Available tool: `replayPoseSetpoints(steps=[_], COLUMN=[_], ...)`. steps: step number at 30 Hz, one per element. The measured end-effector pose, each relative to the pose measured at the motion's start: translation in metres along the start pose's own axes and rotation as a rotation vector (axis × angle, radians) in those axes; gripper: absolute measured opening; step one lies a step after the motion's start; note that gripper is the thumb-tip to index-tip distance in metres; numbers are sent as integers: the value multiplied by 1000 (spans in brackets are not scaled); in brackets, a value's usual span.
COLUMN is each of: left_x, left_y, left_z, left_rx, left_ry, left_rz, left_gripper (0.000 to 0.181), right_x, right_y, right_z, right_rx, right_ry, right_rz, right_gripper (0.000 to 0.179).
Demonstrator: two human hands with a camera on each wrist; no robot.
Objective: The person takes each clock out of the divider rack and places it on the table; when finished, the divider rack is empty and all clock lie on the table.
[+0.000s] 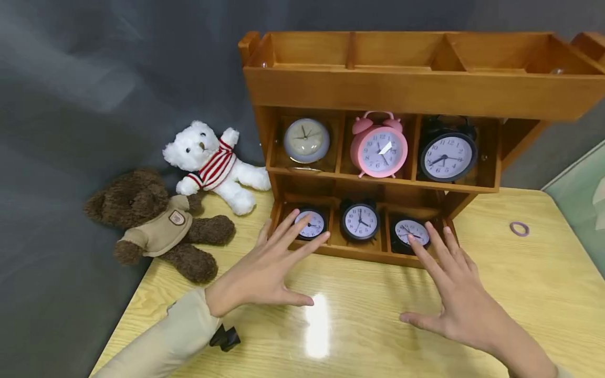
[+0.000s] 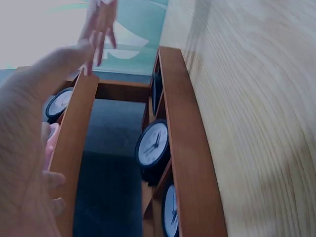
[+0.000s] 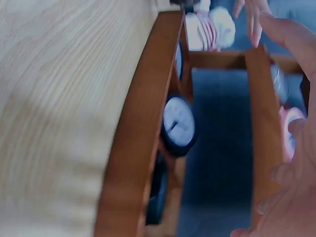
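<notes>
A brown wooden shelf (image 1: 411, 89) stands on the table, with clocks in its two lower tiers. My left hand (image 1: 264, 275), fingers spread, hovers before the lower-left black clock (image 1: 309, 224), partly covering it. With fingers also spread, my right hand (image 1: 460, 299) is in front of the lower-right black clock (image 1: 411, 232). Neither hand holds anything. Between them sits another black clock (image 1: 361, 221). The middle tier carries a round pale clock (image 1: 306, 139), a pink twin-bell alarm clock (image 1: 380, 149) and a larger black alarm clock (image 1: 448, 156). In the left wrist view, the middle black clock (image 2: 153, 143) shows beyond the hand.
To the shelf's left lie a white teddy bear (image 1: 219, 165) in a striped top and a brown teddy bear (image 1: 160, 226). A purple ring (image 1: 519, 228) is on the table (image 1: 359, 325) at right. The shelf's top tray (image 1: 397, 50) is divided into compartments.
</notes>
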State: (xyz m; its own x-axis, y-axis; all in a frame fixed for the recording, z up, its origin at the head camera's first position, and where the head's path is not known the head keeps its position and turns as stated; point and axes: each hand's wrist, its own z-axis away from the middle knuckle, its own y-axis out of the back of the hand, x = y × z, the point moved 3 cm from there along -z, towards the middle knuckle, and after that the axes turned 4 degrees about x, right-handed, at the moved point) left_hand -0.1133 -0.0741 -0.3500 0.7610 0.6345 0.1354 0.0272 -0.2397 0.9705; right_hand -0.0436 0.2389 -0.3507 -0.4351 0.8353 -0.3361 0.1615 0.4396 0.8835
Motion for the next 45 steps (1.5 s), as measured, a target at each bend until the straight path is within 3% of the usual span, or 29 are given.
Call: replayPoseSetpoints(steps=[7, 13, 17, 24, 30, 35, 39, 45], left_x=[16, 39, 54, 80, 93, 93, 93, 97], left_y=[-11, -34, -53, -80, -98, -109, -117, -125], left_z=[-53, -111, -149, -196, -219, -226, -229, -237], left_rx=[41, -21, -69, -156, -246, -336, -376, -394], left_ry=[0, 19, -4, -7, -19, -39, -29, -29], left_rz=[212, 379, 428, 439, 299, 196, 171, 223], left_gripper=[109, 103, 101, 92, 79, 79, 83, 87], right_x=[45, 84, 108, 130, 137, 137, 137, 140], right_y=[-7, -24, -41, -55, -53, -56, -58, -54], right_z=[16, 35, 42, 47, 46, 43, 42, 45], right_rx=[168, 293, 311, 359, 454, 478, 485, 479], right_ry=[-147, -352, -470, -432, -448, -481, -482, -515], right_rz=[-195, -232, -276, -225, -178, -198, -204, -211], right_gripper=[134, 131, 123, 95, 68, 59, 57, 57])
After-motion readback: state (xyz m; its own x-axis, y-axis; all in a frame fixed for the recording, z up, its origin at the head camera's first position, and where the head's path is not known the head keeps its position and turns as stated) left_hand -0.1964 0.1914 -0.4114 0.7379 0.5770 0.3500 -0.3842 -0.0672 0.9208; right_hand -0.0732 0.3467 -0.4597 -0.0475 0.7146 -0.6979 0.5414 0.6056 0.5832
